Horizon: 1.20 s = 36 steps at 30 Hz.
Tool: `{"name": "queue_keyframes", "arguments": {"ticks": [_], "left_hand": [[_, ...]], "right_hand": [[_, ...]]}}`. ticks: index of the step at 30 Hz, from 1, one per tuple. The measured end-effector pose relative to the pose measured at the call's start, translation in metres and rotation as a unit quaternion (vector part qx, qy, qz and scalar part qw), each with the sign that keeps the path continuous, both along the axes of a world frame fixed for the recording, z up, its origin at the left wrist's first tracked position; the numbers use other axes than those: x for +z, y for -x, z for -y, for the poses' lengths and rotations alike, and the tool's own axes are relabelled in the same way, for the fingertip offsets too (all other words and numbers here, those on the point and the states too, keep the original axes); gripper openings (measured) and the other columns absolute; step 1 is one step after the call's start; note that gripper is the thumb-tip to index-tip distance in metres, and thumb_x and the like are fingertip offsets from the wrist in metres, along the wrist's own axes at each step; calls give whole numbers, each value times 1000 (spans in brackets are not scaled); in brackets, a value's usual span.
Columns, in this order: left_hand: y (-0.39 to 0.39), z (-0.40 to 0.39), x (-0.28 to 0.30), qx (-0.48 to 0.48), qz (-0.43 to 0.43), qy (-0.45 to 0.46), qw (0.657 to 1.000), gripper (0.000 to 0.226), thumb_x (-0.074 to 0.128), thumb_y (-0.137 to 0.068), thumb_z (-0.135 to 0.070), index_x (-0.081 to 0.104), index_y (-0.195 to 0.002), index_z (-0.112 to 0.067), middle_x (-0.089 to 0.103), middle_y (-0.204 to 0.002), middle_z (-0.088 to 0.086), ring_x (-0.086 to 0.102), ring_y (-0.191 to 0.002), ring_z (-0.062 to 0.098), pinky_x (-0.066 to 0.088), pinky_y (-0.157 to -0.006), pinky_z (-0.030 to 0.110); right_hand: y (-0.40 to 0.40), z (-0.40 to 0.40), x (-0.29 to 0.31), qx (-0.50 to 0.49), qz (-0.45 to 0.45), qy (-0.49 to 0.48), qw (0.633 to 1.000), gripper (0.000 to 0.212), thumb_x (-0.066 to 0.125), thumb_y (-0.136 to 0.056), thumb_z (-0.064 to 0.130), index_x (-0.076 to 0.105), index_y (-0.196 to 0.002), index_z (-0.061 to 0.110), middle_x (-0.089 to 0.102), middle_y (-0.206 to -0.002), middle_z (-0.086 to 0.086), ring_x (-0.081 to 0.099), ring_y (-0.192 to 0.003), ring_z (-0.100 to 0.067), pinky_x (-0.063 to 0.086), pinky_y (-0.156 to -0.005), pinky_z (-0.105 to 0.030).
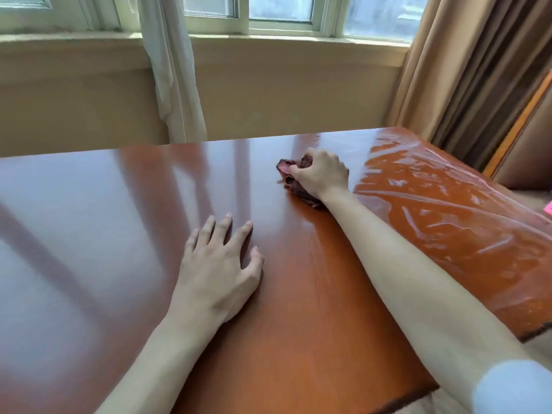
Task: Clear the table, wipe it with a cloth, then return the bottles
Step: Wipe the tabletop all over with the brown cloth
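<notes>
The right grip [321, 174] is closing tightly around a bunched dark reddish cloth [294, 174], fingers curled over the top of the wad and the thumb tucking in at its near side, knuckles pointing toward the far edge of the bench [119, 222]. The cloth is lying pressed on the glossy red-brown top, nearer the far edge than the near one and toward the far right corner; a pinkish fold is sticking out to the left of the fingers. The right forearm is stretching in a long diagonal from the near right corner up to the cloth, with a pale sleeve [513, 386] showing at the elbow end.

The left grip [218, 264] is holding nothing: it is lying flat and spread on the bench, palm down, fingers straight and fanned toward the far edge, thumb angling to the right. It is resting about midway between the near and far edges, well apart from the cloth, its forearm running in from the near edge.

A wet, streaky patch [442, 210] is glistening along the right edge of the bench, just right of the wiping hand. Beyond the far edge a white curtain [173, 85] is hanging under the window sill [268, 43], and a brown curtain [478, 79] is hanging past the far right corner.
</notes>
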<state>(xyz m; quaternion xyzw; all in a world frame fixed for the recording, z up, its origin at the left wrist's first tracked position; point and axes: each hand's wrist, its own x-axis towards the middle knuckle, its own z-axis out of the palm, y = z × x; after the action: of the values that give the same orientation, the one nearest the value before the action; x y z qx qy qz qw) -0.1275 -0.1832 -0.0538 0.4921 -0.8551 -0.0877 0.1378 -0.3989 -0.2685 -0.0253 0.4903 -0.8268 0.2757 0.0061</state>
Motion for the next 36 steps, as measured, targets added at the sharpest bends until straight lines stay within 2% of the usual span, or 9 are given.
{"name": "queue_keyframes", "arguments": {"ticks": [2,7,14,16,19,22,27,30,36], "left_hand": [[0,1,0,2,0,-3,1000,70,19,-88,-60,31,-154,-42,19,-166,-7,8,-154,16,4,-126,37],[0,-1,1,5,1,-10,1000,71,18,-87,-62,31,-154,-43,19,-166,-9,7,-154,15,4,-125,37],[-1,-4,7,1,20,-33,999,71,22,-87,-61,31,-155,-42,21,-166,-3,13,-153,21,7,-125,40],[-3,-1,14,-10,32,-26,999,65,28,-89,-62,37,-151,-42,31,-162,-2,24,-150,24,18,-121,42],[-11,23,42,-54,68,-44,995,49,43,-88,-53,57,-134,-43,56,-142,-3,50,-130,25,44,-99,41],[-27,59,57,-40,96,-47,993,62,34,-84,-51,54,-140,-34,56,-142,2,52,-127,28,48,-100,45],[-69,83,18,55,81,-18,995,70,21,-88,-62,34,-152,-39,27,-163,9,26,-149,32,22,-121,48],[-81,91,0,74,48,-16,996,76,10,-83,-65,32,-153,-43,25,-165,3,23,-151,26,18,-123,47],[-78,89,-3,88,41,-8,995,69,14,-88,-62,24,-154,-47,16,-167,-7,11,-154,17,9,-124,39]], "right_hand": [[14,36,1,-12,6,4,1000,53,55,-67,71,65,-91,25,68,-109,-7,61,-109,-33,38,-79,-35],[20,53,3,2,12,8,1000,40,68,-75,67,60,-86,29,62,-104,-2,59,-111,-33,41,-82,-36],[-59,-88,-1,109,-18,4,994,35,67,-80,64,53,-81,31,49,-89,6,57,-100,-24,35,-74,-34],[-94,-138,-4,127,-36,10,991,33,65,-80,61,59,-86,30,53,-92,6,56,-100,-23,37,-74,-34],[-148,-188,-5,149,-58,20,987,34,61,-78,60,63,-91,29,57,-99,5,54,-101,-22,41,-77,-35],[-183,-198,-3,199,-49,21,979,34,62,-77,60,64,-91,29,57,-98,7,54,-100,-21,47,-81,-36],[-168,-115,0,210,-23,-6,977,35,63,-79,62,60,-85,27,55,-93,5,53,-98,-22,42,-74,-36],[-125,-20,-4,119,-9,-1,993,35,59,-77,60,62,-86,26,57,-97,0,58,-102,-29,41,-75,-37],[-13,107,-1,-38,4,-4,999,41,63,-76,63,67,-92,26,63,-113,-8,58,-115,-35,46,-90,-40]]}}
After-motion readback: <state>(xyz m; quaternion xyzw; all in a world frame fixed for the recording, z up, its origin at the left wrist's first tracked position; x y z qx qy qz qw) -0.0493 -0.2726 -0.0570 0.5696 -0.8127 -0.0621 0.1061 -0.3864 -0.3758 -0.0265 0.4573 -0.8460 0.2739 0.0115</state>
